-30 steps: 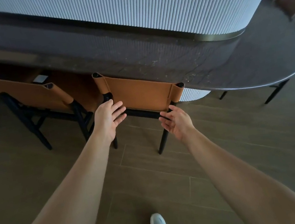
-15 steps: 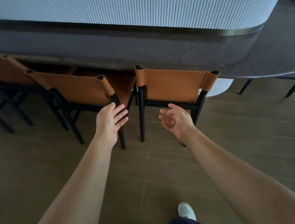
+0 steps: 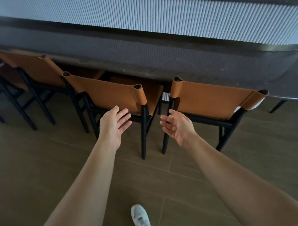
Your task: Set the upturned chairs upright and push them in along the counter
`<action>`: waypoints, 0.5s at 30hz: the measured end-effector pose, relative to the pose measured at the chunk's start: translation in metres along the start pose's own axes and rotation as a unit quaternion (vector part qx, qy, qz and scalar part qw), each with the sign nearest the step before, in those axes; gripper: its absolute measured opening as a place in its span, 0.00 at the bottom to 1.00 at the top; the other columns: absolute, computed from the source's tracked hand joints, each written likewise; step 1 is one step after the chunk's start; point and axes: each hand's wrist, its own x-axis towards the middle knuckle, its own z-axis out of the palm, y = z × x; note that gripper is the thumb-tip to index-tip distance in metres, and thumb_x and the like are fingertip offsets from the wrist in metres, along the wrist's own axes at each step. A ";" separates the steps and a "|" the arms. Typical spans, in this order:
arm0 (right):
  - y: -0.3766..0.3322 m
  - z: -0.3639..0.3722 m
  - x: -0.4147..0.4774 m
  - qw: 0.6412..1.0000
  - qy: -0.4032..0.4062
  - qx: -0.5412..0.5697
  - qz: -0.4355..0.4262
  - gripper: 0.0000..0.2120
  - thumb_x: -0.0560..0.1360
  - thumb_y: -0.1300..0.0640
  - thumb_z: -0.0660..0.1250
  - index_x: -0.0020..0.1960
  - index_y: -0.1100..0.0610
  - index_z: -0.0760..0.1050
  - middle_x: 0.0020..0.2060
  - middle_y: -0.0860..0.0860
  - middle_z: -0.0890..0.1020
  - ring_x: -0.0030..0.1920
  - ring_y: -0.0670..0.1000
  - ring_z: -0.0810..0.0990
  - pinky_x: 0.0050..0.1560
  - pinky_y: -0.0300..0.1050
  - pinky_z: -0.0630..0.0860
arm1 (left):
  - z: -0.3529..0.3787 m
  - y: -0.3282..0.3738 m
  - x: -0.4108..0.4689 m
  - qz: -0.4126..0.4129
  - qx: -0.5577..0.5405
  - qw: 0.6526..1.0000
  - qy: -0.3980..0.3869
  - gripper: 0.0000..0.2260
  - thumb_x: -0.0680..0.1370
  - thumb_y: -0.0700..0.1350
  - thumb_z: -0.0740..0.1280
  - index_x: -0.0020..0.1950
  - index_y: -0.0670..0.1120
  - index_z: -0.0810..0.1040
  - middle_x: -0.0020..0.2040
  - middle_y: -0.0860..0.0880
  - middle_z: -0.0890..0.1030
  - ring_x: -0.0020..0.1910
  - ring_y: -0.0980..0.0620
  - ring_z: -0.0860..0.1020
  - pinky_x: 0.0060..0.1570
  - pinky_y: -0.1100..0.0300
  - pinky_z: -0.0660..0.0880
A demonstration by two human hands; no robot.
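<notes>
Several chairs with tan leather backs and black frames stand upright in a row, tucked under the dark counter [image 3: 133, 48]. The rightmost chair [image 3: 214, 98] is in front of my right hand [image 3: 178, 125], which is held out with relaxed fingers and holds nothing. The chair beside it [image 3: 109, 92] stands in front of my left hand [image 3: 114, 124], also spread and empty, hovering just short of its backrest. Two more chairs [image 3: 38, 72] stand further left along the counter. Both hands are apart from the chairs.
The counter has a white ribbed front [image 3: 167, 15] and curves round at the right end. Black legs [image 3: 277, 106] of another piece of furniture show at the far right. My white shoe [image 3: 141, 219] is on the brown tiled floor behind the chairs.
My view has shifted left along the counter, bringing more chairs into sight. Both hands have left the rightmost chair's back and now hang free in front of the gap between two chairs.
</notes>
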 end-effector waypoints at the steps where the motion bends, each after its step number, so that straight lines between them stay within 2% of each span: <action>1: 0.000 0.010 0.010 1.000 0.001 -0.003 0.002 0.14 0.80 0.62 0.61 0.64 0.54 0.74 0.51 0.55 0.85 0.53 0.53 0.84 0.56 0.50 0.79 | -0.001 0.006 0.012 0.001 0.003 1.000 0.000 0.18 0.83 0.45 0.58 0.73 0.40 0.67 0.59 0.43 0.80 0.56 0.47 0.81 0.53 0.53 0.79; 5: -0.004 0.047 0.046 1.000 0.014 -0.002 0.027 0.12 0.80 0.61 0.61 0.63 0.55 0.74 0.50 0.55 0.85 0.52 0.53 0.84 0.53 0.49 0.80 | -0.007 0.035 0.063 -0.011 0.012 1.000 0.001 0.18 0.83 0.44 0.59 0.73 0.41 0.67 0.58 0.43 0.80 0.56 0.46 0.81 0.56 0.51 0.78; 10: -0.005 0.090 0.084 0.998 0.006 -0.033 0.054 0.12 0.80 0.58 0.64 0.62 0.59 0.76 0.49 0.55 0.86 0.50 0.53 0.85 0.50 0.47 0.81 | -0.013 0.057 0.120 -0.032 0.039 0.999 0.006 0.18 0.83 0.45 0.58 0.72 0.43 0.68 0.62 0.43 0.79 0.59 0.46 0.79 0.62 0.49 0.74; 15: -0.009 0.125 0.112 0.996 0.007 -0.050 0.074 0.14 0.79 0.57 0.64 0.63 0.60 0.75 0.48 0.55 0.86 0.48 0.52 0.86 0.43 0.44 0.80 | -0.016 0.065 0.163 -0.067 0.033 0.997 0.008 0.19 0.83 0.46 0.59 0.73 0.42 0.68 0.63 0.43 0.79 0.60 0.46 0.79 0.63 0.49 0.74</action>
